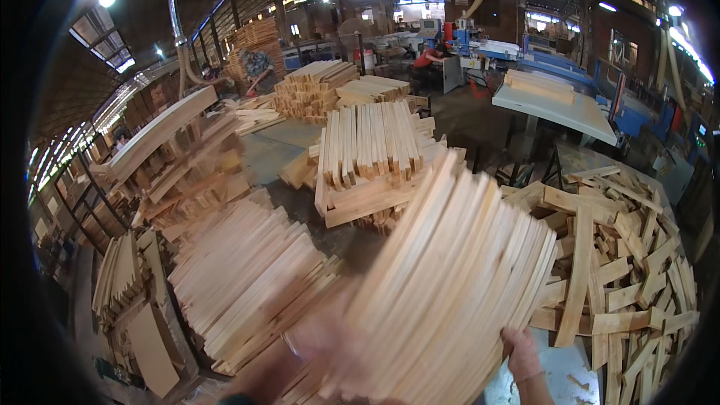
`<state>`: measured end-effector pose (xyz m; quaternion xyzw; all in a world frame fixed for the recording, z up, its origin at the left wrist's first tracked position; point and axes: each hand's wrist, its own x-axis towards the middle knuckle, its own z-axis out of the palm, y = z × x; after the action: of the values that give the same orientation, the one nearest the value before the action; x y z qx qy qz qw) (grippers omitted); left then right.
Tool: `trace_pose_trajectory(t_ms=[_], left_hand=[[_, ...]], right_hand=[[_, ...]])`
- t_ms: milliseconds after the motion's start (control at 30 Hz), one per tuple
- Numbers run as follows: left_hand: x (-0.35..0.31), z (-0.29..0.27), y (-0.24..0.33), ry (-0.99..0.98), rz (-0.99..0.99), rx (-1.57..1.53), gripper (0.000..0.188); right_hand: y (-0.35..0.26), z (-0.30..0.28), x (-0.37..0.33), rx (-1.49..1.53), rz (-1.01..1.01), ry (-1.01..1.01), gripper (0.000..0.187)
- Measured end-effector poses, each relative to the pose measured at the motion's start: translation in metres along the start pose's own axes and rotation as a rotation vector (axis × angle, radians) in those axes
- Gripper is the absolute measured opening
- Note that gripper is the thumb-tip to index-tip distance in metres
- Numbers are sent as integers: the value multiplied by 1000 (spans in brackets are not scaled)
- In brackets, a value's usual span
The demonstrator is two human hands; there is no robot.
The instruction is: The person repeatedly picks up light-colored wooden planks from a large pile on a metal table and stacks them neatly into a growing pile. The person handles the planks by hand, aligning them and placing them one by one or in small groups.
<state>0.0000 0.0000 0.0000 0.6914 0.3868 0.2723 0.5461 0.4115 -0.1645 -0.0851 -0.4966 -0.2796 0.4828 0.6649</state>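
Curved wooden slats (450,285), gathered into one thick armful, are filling the lower middle of the view, nearest the camera, raised above the piles. Going from the left: a stack of similar curved slats (247,285) is lying on the floor just beside the bundle. Next, the left hand (322,345) is pressing against the bundle's lower left face (it is too blurred to tell whether its fingers are clenched or flat). Across the bundle, the right hand (521,352) is cupping the lower right edge from beneath. Beyond it, a loose heap of offcuts (622,270) is sprawling. Doing this well probably means squeezing both ends evenly, since any tilt could let the slats fan apart and slide out.
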Motion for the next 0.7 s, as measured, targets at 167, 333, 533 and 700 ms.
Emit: trace_pose_trajectory(t_ms=[167, 333, 533, 700], left_hand=[[164, -169, 52, 54, 7, -127, 69], [368, -330, 122, -45, -109, -84, 38], [524, -429, 3, 315, -299, 1164, 83], [568, -448, -65, 191, -134, 711, 76]], right_hand=[[-77, 109, 161, -453, -156, -191, 25], [-133, 251, 377, -156, -8, -206, 35], [-25, 369, 496, -599, -239, -424, 59], [18, 374, 503, -868, -361, -330, 88]])
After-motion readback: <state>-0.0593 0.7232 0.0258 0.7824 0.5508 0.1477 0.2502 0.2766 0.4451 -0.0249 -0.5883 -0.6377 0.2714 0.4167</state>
